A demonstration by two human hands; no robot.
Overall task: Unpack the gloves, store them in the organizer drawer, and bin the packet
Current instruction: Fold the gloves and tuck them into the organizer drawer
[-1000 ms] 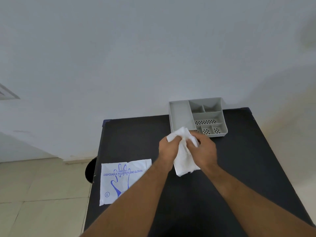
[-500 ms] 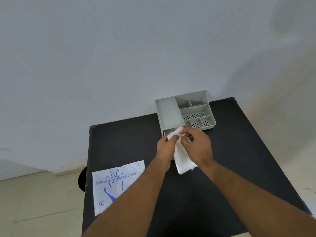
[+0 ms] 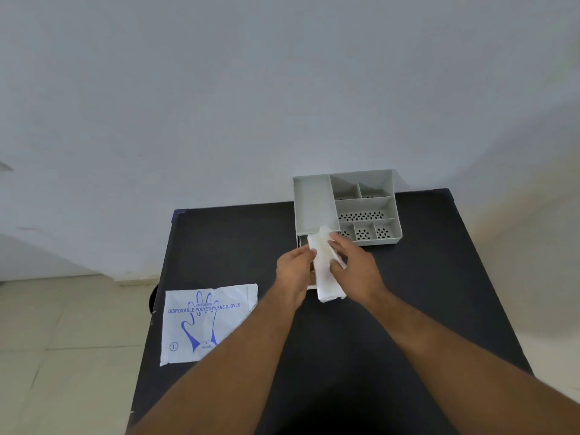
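A folded stack of white translucent gloves [image 3: 324, 268] is held between both hands over the pulled-out drawer [image 3: 303, 243] at the front left of the grey organizer [image 3: 314, 202]. My left hand [image 3: 295, 271] pinches the stack's left edge. My right hand [image 3: 357, 268] presses on it from the right, fingers on top. The drawer is mostly hidden under the gloves and hands. The white packet [image 3: 205, 321] printed "Disposable Polyethylene Gloves" lies flat at the table's left edge, partly overhanging.
The organizer stands at the back of a black table [image 3: 408, 293], against a white wall, with several perforated compartments [image 3: 364, 216]. A dark round object [image 3: 153, 301] shows on the tiled floor beside the table's left edge.
The gloves have gone from a loose bunch to a narrow folded stack and moved down toward the open drawer. Both hands shifted with them. The camera view swung a little.
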